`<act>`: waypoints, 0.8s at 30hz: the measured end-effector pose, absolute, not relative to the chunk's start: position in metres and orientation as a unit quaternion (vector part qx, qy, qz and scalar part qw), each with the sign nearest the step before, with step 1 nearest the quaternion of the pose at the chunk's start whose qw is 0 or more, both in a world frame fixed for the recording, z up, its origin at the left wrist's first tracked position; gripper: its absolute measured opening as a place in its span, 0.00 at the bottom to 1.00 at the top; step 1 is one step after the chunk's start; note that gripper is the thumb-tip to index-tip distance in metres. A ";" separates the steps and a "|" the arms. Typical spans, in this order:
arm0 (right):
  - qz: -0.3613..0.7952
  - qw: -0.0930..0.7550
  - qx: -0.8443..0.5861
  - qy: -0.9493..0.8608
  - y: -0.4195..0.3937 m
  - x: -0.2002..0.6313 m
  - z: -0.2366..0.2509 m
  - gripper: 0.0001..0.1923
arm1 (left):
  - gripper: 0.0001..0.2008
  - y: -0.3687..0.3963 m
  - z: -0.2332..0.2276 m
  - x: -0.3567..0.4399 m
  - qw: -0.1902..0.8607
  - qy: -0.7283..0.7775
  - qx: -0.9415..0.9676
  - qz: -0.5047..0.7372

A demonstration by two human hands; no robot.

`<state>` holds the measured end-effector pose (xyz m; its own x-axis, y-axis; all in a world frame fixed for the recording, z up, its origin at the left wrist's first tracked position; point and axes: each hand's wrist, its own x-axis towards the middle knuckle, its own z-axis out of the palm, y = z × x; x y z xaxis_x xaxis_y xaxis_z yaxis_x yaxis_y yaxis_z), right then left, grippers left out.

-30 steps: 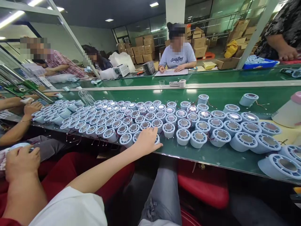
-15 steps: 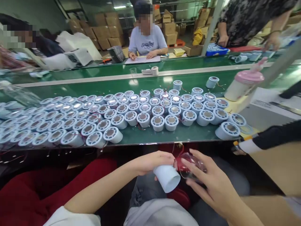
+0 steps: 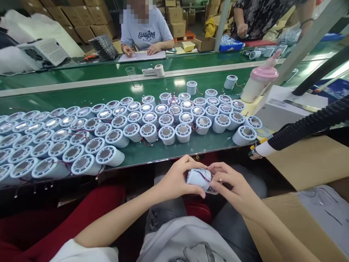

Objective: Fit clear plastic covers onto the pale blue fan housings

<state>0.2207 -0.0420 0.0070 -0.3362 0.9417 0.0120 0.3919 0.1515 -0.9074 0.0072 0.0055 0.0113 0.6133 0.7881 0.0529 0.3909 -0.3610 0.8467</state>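
Note:
My left hand (image 3: 177,178) and my right hand (image 3: 231,185) hold one pale blue round part (image 3: 200,178) between them over my lap, just below the front edge of the green belt (image 3: 81,92). A thin red wire runs across the part, and something clear sits under it by my right fingers. Several identical pale blue round parts (image 3: 131,125) with shiny metal centres and red wires stand packed in rows on the belt in front of me.
A pink-lidded bottle (image 3: 259,83) stands at the belt's right. A black ribbed hose (image 3: 308,125) reaches in from the right above cardboard boxes (image 3: 308,160). A tape roll (image 3: 159,70) and a clear cup (image 3: 131,72) sit farther back. A person writes across the belt; another stands at far right.
My left hand took one part from the belt's front row and brought it to my lap; my right hand joined and both now close around it. The view swung right and down.

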 end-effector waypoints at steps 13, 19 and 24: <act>0.559 0.425 -0.451 -0.550 -0.043 0.233 0.002 0.11 | 0.36 -0.001 0.006 0.009 0.660 0.322 0.640 0.224; 0.397 0.355 -0.462 -0.709 -0.058 0.239 -0.002 0.17 | 0.39 -0.007 0.012 0.008 0.673 0.350 0.623 0.187; 0.501 0.357 -0.443 -0.652 -0.059 0.241 0.002 0.21 | 0.38 -0.007 0.021 0.005 0.630 0.309 0.678 0.219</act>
<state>0.2415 -0.0586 0.0016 -0.3536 0.9352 0.0216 0.2199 0.1056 -0.9698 0.0053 -0.0073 0.0213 0.7128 0.6952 -0.0928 0.1444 -0.0159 0.9894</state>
